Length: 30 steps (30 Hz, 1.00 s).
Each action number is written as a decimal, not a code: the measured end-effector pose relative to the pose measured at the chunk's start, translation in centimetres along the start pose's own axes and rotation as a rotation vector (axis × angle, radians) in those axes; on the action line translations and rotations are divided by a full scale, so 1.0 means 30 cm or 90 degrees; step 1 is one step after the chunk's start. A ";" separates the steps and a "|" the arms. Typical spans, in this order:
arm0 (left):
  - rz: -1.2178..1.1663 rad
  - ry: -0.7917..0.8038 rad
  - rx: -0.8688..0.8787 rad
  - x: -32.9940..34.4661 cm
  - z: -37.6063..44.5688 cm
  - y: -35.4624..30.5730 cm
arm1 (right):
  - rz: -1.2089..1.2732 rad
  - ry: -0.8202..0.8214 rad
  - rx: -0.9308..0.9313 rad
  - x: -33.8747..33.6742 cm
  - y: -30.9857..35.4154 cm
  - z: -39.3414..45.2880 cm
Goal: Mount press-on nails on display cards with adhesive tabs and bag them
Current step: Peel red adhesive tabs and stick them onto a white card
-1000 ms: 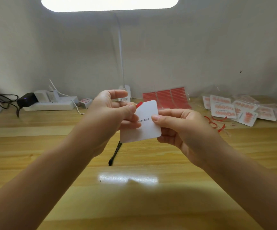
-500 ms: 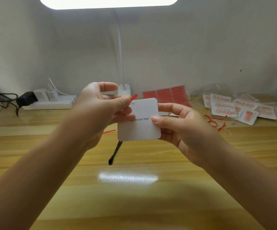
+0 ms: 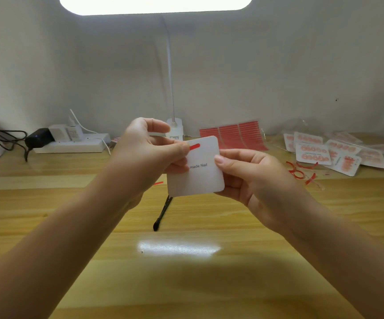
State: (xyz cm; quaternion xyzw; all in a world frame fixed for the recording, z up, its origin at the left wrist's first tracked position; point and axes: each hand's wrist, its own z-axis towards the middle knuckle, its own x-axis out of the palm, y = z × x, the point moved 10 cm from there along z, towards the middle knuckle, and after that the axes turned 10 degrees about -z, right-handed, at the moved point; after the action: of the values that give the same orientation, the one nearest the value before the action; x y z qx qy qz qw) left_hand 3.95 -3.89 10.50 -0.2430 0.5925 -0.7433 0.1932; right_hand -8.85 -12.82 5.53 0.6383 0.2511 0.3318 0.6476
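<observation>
Card (image 3: 198, 180) reading "made Nail" pinched by right hand (image 3: 251, 178); left hand (image 3: 147, 153) pinches red strip (image 3: 195, 146).

Your bench: wood desk (image 3: 48, 226) vs plain white wall (image 3: 278, 65).
You've got a lit lamp head (image 3: 156, 4) overhead on a thin white stalk, glare patch on desk centre; white power strip (image 3: 71, 145) w/ plugs back-left, by the wall.
</observation>
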 end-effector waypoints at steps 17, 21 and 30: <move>-0.001 -0.040 0.033 -0.056 0.014 -0.082 | 0.054 0.026 0.001 0.058 0.038 0.032; 0.001 -0.036 -0.017 -0.055 0.017 -0.053 | 0.045 0.034 0.016 0.055 0.022 0.026; 0.156 0.051 0.011 -0.002 -0.008 -0.048 | -0.005 0.046 -0.029 0.063 0.020 -0.002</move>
State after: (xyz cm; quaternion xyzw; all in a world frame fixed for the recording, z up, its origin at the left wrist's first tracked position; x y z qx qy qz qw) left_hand 3.86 -3.36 11.85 -0.1369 0.6186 -0.7285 0.2606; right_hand -7.73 -11.38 6.31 0.6099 0.2691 0.3580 0.6537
